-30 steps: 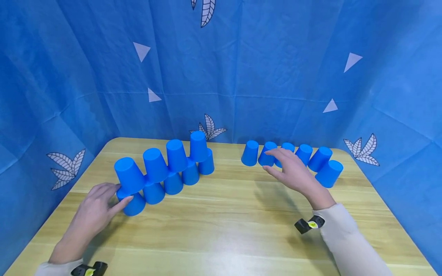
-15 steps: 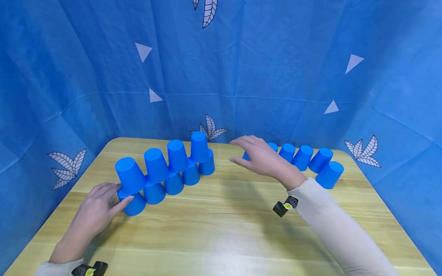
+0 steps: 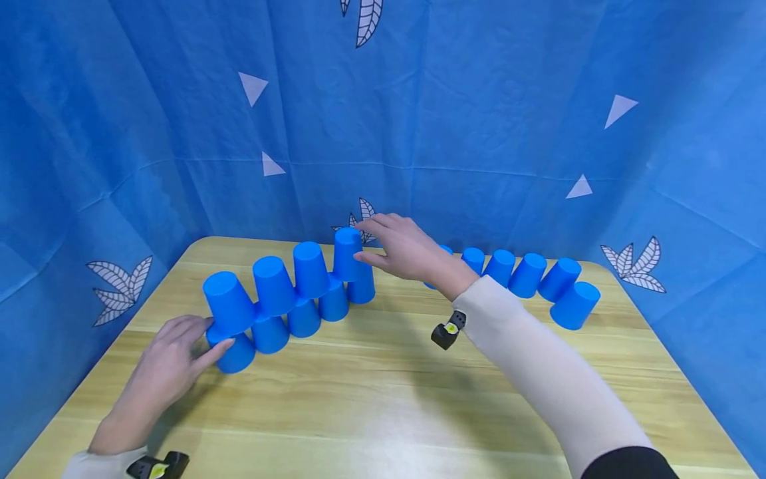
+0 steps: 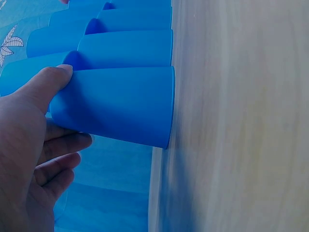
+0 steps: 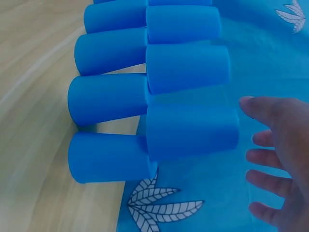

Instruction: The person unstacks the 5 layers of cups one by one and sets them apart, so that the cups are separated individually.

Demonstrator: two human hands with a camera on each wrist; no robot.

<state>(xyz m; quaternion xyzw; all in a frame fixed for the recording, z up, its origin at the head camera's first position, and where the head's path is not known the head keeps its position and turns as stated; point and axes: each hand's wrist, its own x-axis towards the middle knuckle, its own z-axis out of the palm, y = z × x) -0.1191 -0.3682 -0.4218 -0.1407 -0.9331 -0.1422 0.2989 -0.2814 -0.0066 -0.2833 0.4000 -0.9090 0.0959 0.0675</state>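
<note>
Blue upside-down cups stand in two tiers in a slanting row on the left, the upper ones bridging the lower. My left hand [image 3: 169, 362] holds the nearest lower cup [image 3: 237, 354] between thumb and fingers; in the left wrist view, the thumb [image 4: 50, 82] lies on the near lower cup [image 4: 120, 104] close to its small end. At the row's far end, my right hand [image 3: 403, 249] is beside the last upper cup [image 3: 347, 256]. In the right wrist view its fingers are spread, with a gap between thumb [image 5: 258, 107] and that upper cup [image 5: 193, 131].
On the right of the wooden table [image 3: 359, 399], several more blue cups stand upside down in a row, the nearest cup [image 3: 574, 306] at the front right. My right forearm passes in front of the row's left end. A blue patterned curtain [image 3: 467, 120] hangs around the table.
My right hand has moved left from the right-hand cups to the far end of the two-tier row. My left hand stays at the near lower cup. The cups look unmoved.
</note>
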